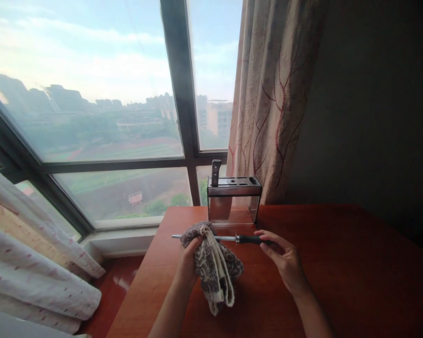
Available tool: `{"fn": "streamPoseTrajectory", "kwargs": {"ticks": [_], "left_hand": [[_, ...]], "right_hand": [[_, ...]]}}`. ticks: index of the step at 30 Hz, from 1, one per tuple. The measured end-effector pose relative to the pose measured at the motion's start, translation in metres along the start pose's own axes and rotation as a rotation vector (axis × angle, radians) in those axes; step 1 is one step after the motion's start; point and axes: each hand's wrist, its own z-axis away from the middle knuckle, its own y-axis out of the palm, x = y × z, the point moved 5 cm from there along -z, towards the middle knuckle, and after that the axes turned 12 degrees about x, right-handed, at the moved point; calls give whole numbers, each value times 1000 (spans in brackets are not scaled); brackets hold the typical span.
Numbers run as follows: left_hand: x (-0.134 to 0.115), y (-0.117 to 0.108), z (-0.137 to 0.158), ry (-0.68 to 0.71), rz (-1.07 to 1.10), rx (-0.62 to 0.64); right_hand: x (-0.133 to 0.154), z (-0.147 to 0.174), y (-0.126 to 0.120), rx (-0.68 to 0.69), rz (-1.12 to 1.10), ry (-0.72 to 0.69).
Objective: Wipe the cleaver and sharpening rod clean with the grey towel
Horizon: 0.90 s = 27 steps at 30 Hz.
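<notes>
My left hand (189,257) is closed on a grey-and-white patterned towel (213,270), which wraps around the metal rod of a sharpening steel (226,238). The rod's tip pokes out of the cloth on the left. At the other end, my right hand (280,256) pinches the black handle between thumb and fingers. The steel lies roughly level above the table, and the towel's loose end hangs down. Just behind it stands a clear-sided knife block (234,202) with a metal top, holding one broad-bladed knife (216,172) upright in its left slot.
The reddish-brown wooden table (324,263) reaches back to the window (109,94). A patterned curtain (271,94) hangs behind the knife block, beside a dark wall. Another light curtain (38,277) drapes at the lower left, over the red floor.
</notes>
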Motion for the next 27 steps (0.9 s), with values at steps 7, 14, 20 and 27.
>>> {"fn": "streamPoseTrajectory", "kwargs": {"ticks": [7,14,20,27], "left_hand": [[-1,1,1,-34,1,-17],[0,0,1,-83,28,-32],[-4,-8,-2,-16,-37,-73],[-23,-10,-2,172,-284,-53]], "right_hand": [[-21,1,-10,-104,-17,173],[-23,2,-18,-231,-27,226],[-20,3,-30,-353,10,203],[-12,7,-36,-385,69,106]]}}
